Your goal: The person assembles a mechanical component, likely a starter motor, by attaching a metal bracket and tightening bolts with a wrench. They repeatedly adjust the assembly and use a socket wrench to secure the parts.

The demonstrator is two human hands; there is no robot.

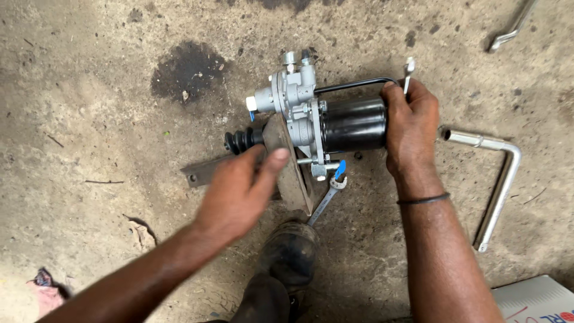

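A grey valve body with a black cylinder (pixel 353 124) and a black rubber boot (pixel 242 140) lies on the concrete floor, set through a rusty metal bracket plate (pixel 293 179). My right hand (pixel 409 122) grips the end of the black cylinder, beside a small spanner (pixel 408 70). My left hand (pixel 242 188) hovers with its fingers spread over the bracket plate, close to the rubber boot; it looks blurred and holds nothing. A combination spanner (pixel 326 200) lies under the assembly, next to a blue-capped fitting (pixel 340 169).
A bent silver box spanner (pixel 501 185) lies to the right. Another metal tool (pixel 511 27) sits at the top right. My dark shoe (pixel 290 251) rests below the bracket. A dark oil stain (pixel 188 69) marks the floor. A white box corner (pixel 535 299) shows at bottom right.
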